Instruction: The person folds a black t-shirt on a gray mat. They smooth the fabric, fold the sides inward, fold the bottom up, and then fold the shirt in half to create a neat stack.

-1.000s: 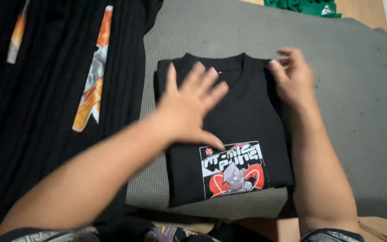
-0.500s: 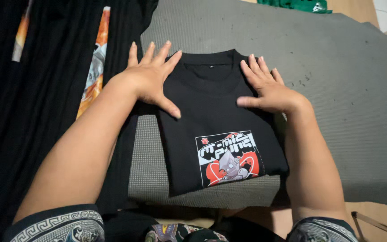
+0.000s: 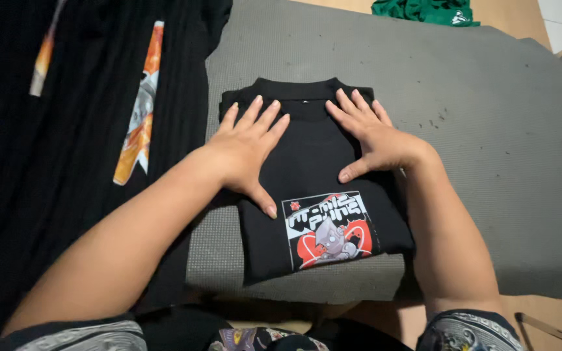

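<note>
The green garment (image 3: 424,11) is cut off by the top edge, the black striped cloth (image 3: 66,162) by the left edge, and both hands cover part of the folded black shirt (image 3: 313,188).

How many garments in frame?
3. A folded black printed T-shirt lies on the grey mat under both flat hands; a black garment with orange-and-white strips spreads left; a green crumpled garment sits at top edge. More may lie outside the frame.

A: Where were the hands?
B: The left hand (image 3: 245,153) and right hand (image 3: 372,136) lay flat, fingers spread, on the folded black shirt (image 3: 317,188).
A: Support surface?
B: A grey mat (image 3: 476,130).
</note>
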